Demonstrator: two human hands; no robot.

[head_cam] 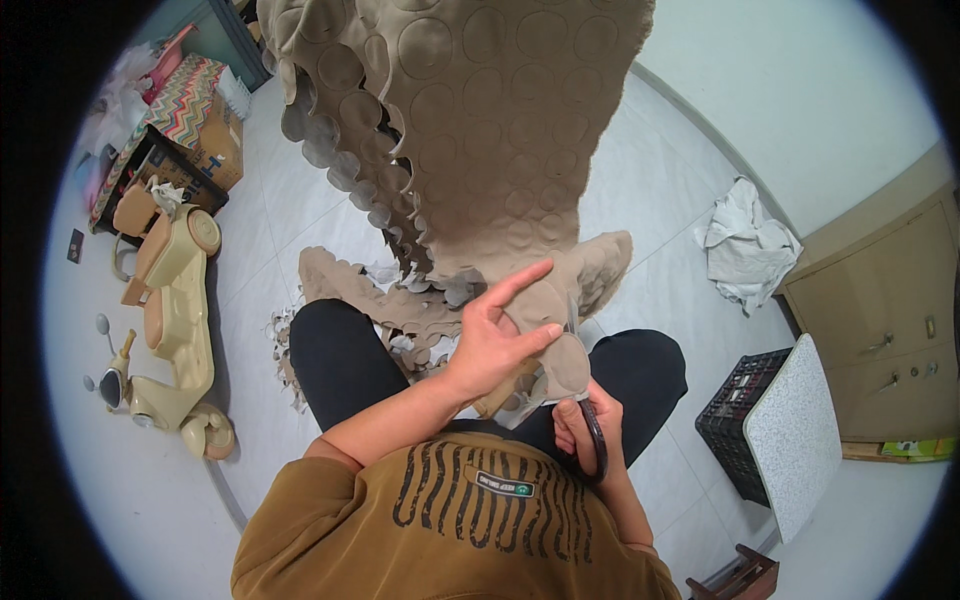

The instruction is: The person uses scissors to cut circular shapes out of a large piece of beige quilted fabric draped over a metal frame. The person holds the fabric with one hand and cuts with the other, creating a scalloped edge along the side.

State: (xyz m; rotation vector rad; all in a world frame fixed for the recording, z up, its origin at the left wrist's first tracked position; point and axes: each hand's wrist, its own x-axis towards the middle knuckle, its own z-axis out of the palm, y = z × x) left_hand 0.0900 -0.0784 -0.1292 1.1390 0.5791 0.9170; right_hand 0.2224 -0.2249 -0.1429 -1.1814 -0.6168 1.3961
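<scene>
A large sheet of tan fabric (pixel 480 150) marked with rows of circles hangs in front of me and comes down toward my lap. My left hand (pixel 491 341) holds its near edge, thumb pressed on top and index finger stretched along the cloth; the other fingers are hidden beneath. In my right hand (pixel 589 427) is a pair of scissors, its dark handle (pixel 596 439) showing. Part of a blade appears at the cloth's edge, the rest is covered. A partly separated round piece (pixel 566 367) lies over the scissors, between my hands.
Fabric scraps (pixel 285 337) lie on the floor by my left knee. A toy scooter (pixel 172 300) and a cardboard box (pixel 217 146) stand at left. On the right are a bundle of white cloth (pixel 750 244), a black plastic crate (pixel 739 420) with a speckled board (pixel 795 442), and a cabinet (pixel 885 300).
</scene>
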